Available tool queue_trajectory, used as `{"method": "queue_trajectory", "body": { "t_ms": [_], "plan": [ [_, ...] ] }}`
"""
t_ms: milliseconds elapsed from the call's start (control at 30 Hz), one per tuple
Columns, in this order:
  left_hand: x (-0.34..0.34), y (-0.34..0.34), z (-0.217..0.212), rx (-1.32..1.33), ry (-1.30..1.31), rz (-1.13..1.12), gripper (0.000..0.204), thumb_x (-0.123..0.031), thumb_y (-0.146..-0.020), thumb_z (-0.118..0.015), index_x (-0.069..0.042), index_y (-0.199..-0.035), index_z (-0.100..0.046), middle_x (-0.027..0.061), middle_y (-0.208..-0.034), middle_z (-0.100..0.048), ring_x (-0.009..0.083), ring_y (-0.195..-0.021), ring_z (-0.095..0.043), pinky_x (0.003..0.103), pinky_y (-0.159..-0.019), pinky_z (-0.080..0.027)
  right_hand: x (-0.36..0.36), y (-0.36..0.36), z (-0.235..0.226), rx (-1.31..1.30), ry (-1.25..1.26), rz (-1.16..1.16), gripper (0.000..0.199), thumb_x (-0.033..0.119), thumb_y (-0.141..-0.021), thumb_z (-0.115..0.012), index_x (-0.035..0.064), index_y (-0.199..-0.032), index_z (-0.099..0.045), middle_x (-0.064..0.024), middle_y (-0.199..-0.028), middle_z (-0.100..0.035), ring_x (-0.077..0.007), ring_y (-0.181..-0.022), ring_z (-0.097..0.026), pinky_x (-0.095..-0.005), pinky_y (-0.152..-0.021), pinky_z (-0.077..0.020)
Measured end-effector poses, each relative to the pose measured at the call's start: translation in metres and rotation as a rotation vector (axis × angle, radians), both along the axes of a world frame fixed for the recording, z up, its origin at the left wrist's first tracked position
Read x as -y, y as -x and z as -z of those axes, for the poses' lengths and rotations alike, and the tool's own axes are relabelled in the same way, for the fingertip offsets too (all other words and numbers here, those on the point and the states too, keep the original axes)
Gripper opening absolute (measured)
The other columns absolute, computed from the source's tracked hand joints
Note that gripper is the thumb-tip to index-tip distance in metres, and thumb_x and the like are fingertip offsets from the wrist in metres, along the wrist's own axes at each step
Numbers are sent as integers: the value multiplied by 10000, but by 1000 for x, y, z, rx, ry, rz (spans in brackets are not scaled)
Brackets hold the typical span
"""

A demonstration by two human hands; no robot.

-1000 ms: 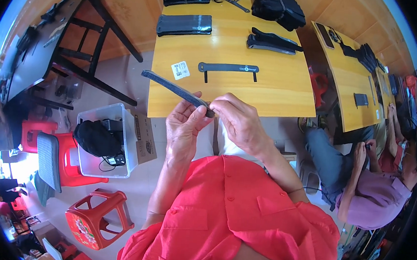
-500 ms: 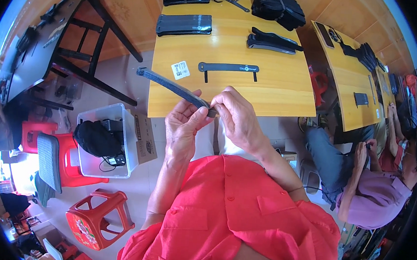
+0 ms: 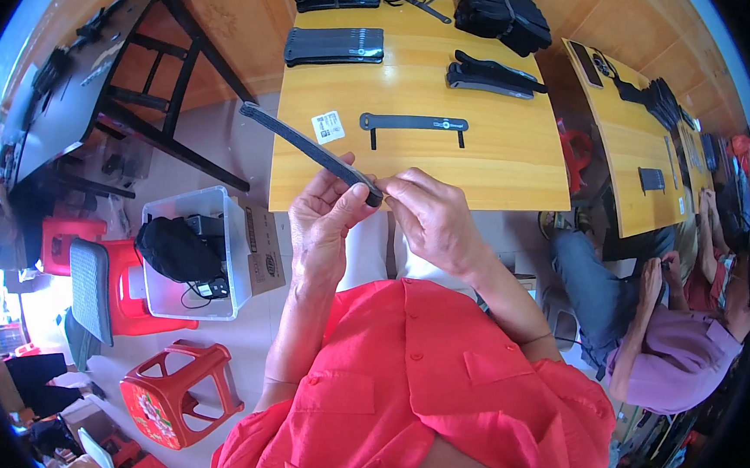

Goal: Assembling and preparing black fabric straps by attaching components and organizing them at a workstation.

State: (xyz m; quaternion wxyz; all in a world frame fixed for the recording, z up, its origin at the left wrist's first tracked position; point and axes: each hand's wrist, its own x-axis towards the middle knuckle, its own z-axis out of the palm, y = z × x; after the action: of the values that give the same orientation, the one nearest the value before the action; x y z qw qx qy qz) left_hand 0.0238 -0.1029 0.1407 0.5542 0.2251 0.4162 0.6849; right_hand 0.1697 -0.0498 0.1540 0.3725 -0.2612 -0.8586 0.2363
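Observation:
A long dark grey-black strap (image 3: 299, 144) slants up and to the left, its far end reaching past the table's left edge. My left hand (image 3: 326, 217) is closed on its lower end, thumb on top. Pinched fingers of my right hand (image 3: 432, 219) meet the strap at that same end; the fingertips are partly hidden. Beyond my hands, a flat black strap with white print (image 3: 413, 124) lies on the yellow wooden table (image 3: 501, 178), two short black tabs pointing toward me. A white label (image 3: 328, 127) is left of it.
Stacked black straps (image 3: 334, 47), a loose bundle (image 3: 495, 77) and a banded bundle (image 3: 503, 19) occupy the table's far part. A clear plastic bin (image 3: 234, 263) and red stool (image 3: 176, 398) stand at left. Another person (image 3: 671, 359) sits at right.
The strap in my left hand has tilted slightly, its far end moving left and up. My right hand has shifted a little down and to the right, fingers still pinched.

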Motion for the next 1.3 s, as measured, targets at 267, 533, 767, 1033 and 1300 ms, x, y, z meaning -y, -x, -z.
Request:
{"method": "queue_trajectory", "body": {
  "t_ms": [267,533,767,1033,1300],
  "plan": [
    [-1,-2,0,21,13,38,456,-14,-810,-640,61,-1219,-453,122,-942,-633,148,-829,-637,251,-702,-557,-6,-7,-6,-179,347,-87,179,-55,-759,-620,-51,-937,-640,-127,-846,-626,-206,-756,-655,-269,-662,-526],
    [0,-1,3,-1,44,48,453,-16,-806,-644,68,-1210,-458,114,-932,-632,146,-816,-638,250,-704,-557,-17,-9,-2,-267,701,-165,169,6,-756,-671,-42,-918,-667,-86,-816,-628,-144,-730,-621,-252,-659,-509],
    [-1,0,6,13,72,94,458,-19,-806,-645,75,-1212,-455,106,-921,-632,145,-806,-639,259,-711,-556,-27,-13,-1,-250,961,-221,151,-10,-760,-669,-29,-911,-675,-53,-779,-624,-112,-719,-608,-216,-651,-486],
    [-3,3,6,3,75,79,462,-23,-811,-638,78,-1220,-448,108,-933,-632,143,-823,-631,260,-722,-551,-5,0,2,-142,298,-40,120,-65,-769,-604,-38,-886,-609,-101,-755,-581,-196,-642,-598,-283,-563,-481],
    [-1,9,-8,-397,119,112,270,-172,-856,-611,47,-1014,-609,100,-788,-645,137,-671,-632,251,-605,-529,-10,10,9,-150,117,-38,73,-34,-789,-581,-20,-846,-538,-113,-716,-538,-242,-612,-576,-308,-533,-455]
  ]
}}
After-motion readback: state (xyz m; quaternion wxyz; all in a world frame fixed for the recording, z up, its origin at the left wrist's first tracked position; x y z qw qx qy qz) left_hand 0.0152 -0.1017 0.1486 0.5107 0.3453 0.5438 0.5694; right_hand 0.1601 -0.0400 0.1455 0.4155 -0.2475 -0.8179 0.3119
